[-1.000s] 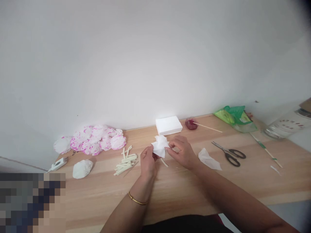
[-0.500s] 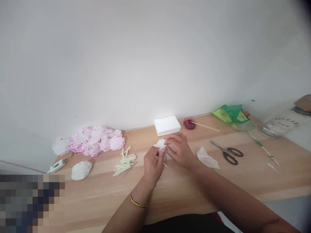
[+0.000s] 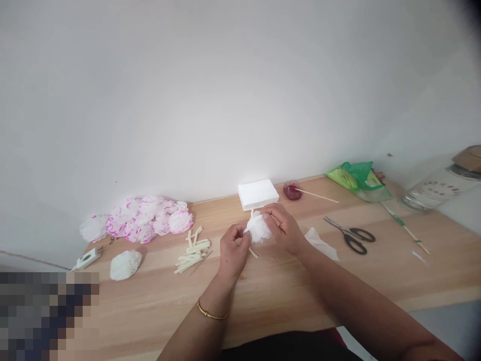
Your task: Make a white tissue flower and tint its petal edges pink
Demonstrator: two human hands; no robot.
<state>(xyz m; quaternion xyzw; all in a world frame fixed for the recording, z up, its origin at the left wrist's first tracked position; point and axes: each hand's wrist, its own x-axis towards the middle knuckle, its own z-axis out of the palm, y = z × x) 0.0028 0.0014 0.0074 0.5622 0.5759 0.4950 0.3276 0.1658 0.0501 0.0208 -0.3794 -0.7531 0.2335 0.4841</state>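
Both hands pinching a white tissue bundle, just in front of the white paper stack

Landmark: the white rectangular stack of folded paper tissue (image 3: pixel 258 194). The soft, crumpled white tissue bundle (image 3: pixel 259 228) is up between the hands, just in front of it. Left hand (image 3: pixel 233 250) has thumb and forefinger closed on the bundle's left lower edge; right hand (image 3: pixel 283 226) has thumb and fingertips pinched on its upper right side. Some fingertips hidden, exact grip there unclear. A short thin pale strip (image 3: pixel 253 253) shows under the bundle; can't tell if attached.

Step in hand looks like opening out or shaping thin layers. To do it well: left grip firm and near the gathered part, right fingertips light, one layer at a time, pulling slowly from the base instead of the edge. Thin tissue probably tears if tugged.

Around the stack: pile of cream narrow strips (image 3: pixel 193 253) front left; pink-edged white ruffled tissue balls (image 3: pixel 139 218) farther left; small clear dish of dark red liquid (image 3: pixel 292 190) just right, thin wooden stick (image 3: pixel 319 195) in it; loose white tissue scrap (image 3: pixel 318 244) front right, partly behind the right forearm; black-handled metal scissors (image 3: pixel 351 235) beyond the scrap.
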